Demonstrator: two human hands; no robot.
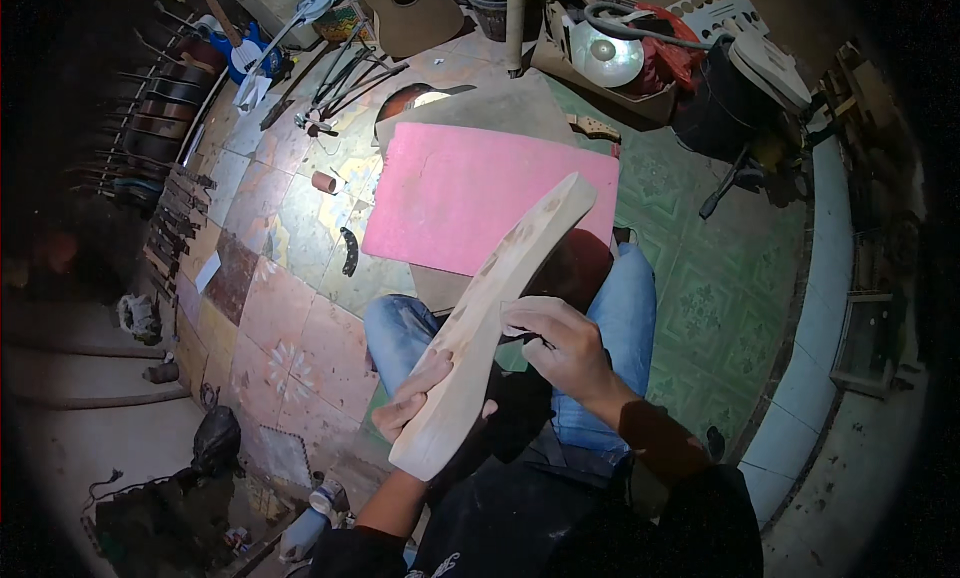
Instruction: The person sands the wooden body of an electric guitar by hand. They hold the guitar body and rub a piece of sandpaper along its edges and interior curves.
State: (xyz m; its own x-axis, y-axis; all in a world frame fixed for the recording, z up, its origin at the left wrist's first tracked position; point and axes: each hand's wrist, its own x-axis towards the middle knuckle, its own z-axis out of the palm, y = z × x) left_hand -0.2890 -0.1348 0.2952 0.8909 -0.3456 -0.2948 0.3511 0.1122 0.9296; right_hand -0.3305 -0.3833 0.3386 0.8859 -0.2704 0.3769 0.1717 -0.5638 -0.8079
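A long, pale piece of bare wood [500,273] with a wavy outline, like a guitar body seen edge-on, slants up and to the right above my lap. Several brownish patches mark its upper left side. My left hand [415,393] is wrapped round its lower part, fingers on the left side and the thumb tip showing at the right. My right hand [568,346] is closed at the right edge of the wood, about midway along. Between its fingertips is a small pale folded piece [512,320], seemingly sandpaper, pressed to the edge.
A pink board [470,193] lies ahead of my knees. A guitar neck headstock [595,128] pokes out behind it. An acoustic guitar body [412,13] and a blue guitar [245,53] stand at the back; a black bucket [725,103] is at the right.
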